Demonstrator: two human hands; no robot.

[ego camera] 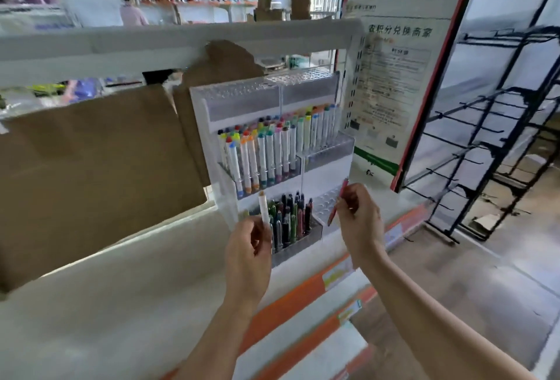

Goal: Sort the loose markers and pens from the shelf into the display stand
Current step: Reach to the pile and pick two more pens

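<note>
Before display stand (pixel 272 143): left hand (pixel 248 255) pinches white marker (pixel 263 208), upright, just below marker row. Right hand (pixel 359 222) pinches red pen (pixel 338 202), tilted, tip down, beside empty right-hand holes, nearer than left.

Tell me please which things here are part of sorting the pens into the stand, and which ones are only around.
Part of the job:
- display stand
- white marker, held by the left hand
- red pen, held by the right hand
- markers in the middle row
- dark pens in the bottom row

Only around:
- cardboard sheet
- poster
- black wire rack
</note>
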